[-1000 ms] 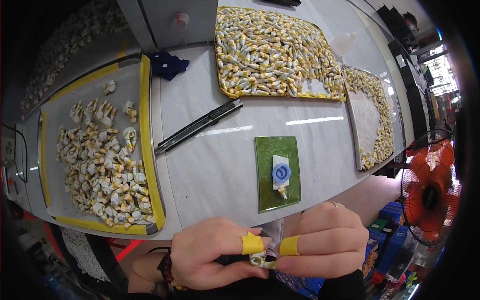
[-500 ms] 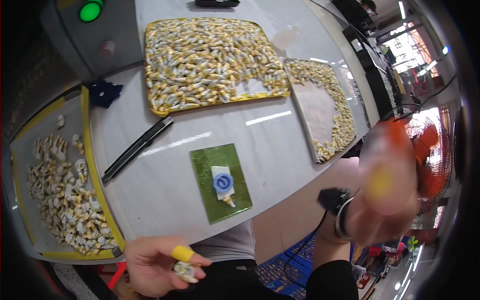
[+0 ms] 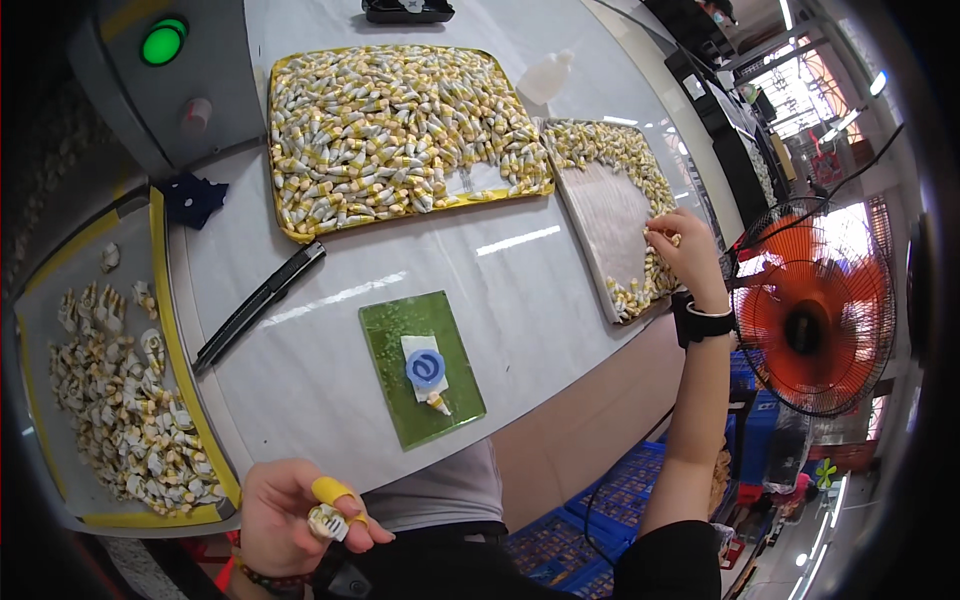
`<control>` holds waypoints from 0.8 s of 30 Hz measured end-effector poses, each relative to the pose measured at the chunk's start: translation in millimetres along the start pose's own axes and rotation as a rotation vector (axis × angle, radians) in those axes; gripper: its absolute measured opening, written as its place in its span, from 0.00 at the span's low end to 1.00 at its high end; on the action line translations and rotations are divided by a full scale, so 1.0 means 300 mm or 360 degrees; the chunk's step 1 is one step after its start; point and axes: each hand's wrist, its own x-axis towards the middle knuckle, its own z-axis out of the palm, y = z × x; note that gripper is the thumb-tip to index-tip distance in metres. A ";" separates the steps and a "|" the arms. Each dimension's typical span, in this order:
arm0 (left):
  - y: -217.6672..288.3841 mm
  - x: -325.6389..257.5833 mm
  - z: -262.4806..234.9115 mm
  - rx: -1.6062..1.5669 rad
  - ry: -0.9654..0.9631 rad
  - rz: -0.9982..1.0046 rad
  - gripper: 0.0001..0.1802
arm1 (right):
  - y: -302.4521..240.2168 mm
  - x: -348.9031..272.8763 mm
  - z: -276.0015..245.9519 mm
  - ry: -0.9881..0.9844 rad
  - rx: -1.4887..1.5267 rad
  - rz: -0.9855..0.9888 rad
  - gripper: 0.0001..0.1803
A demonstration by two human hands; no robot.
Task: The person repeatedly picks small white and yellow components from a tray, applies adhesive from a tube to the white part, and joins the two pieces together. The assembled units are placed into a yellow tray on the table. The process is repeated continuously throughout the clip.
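Low at the front left, my left hand (image 3: 285,505) pinches a small white and yellow painted piece (image 3: 327,522) with dark marks. A yellow wrap (image 3: 332,490) covers one of its fingers. My right hand (image 3: 690,262) is over the right-hand tray (image 3: 580,225), its thumb and fingers pinched at the small white-yellow pieces lining that tray's far and right sides. A tiny pale piece (image 3: 676,240) shows at its fingers. On the table between the hands lies a green mat (image 3: 395,405) with a round blue piece (image 3: 426,369) on a white slip and one small white-yellow piece (image 3: 438,404).
A large yellow-edged tray (image 3: 300,237) full of similar pieces stands at the back. Another tray (image 3: 190,400) with a loose heap is at the left. A black bar-shaped tool (image 3: 262,300) lies between. An orange fan (image 3: 810,310) stands right, close to my right arm.
My right hand has swung from a blur in front of the fan to the right-hand tray. My left hand still holds its piece. The whole view has shifted slightly.
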 end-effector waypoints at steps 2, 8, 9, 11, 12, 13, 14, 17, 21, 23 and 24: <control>0.001 -0.001 0.000 -0.0003 -0.0015 0.0003 0.23 | 0.014 0.005 0.010 0.0024 -0.0095 -0.0168 0.09; -0.004 0.002 0.011 -0.0062 -0.0023 -0.0049 0.24 | 0.031 0.003 0.007 -0.0006 -0.0206 -0.0281 0.08; -0.006 0.000 0.011 -0.0073 -0.0024 -0.0050 0.24 | 0.036 0.008 0.006 -0.0002 -0.0204 -0.0284 0.08; -0.007 -0.004 0.006 -0.0089 -0.0039 -0.0050 0.23 | 0.045 0.027 0.000 -0.0089 -0.0113 -0.0286 0.08; -0.007 -0.005 0.004 -0.0097 -0.0053 -0.0048 0.23 | 0.048 0.035 -0.004 -0.0133 -0.0070 -0.0289 0.07; -0.006 -0.007 0.002 -0.0105 -0.0066 -0.0045 0.23 | 0.052 0.038 -0.007 -0.0119 -0.0133 -0.0311 0.07; -0.004 -0.010 0.001 -0.0112 -0.0066 -0.0039 0.22 | 0.056 0.041 -0.009 -0.0104 -0.0195 -0.0335 0.06; -0.002 -0.021 -0.003 -0.0130 -0.0062 -0.0026 0.22 | 0.053 0.053 0.001 -0.0044 -0.0258 -0.0342 0.05; 0.002 -0.032 -0.018 -0.0166 -0.0092 -0.0041 0.22 | 0.016 0.052 0.012 0.0014 -0.0210 -0.0302 0.05; 0.004 -0.037 -0.022 -0.0166 -0.0099 -0.0054 0.22 | 0.014 0.054 0.010 0.0009 -0.0229 -0.0347 0.05; 0.005 -0.038 -0.025 -0.0159 -0.0099 -0.0068 0.22 | 0.012 0.052 0.009 0.0005 -0.0239 -0.0365 0.05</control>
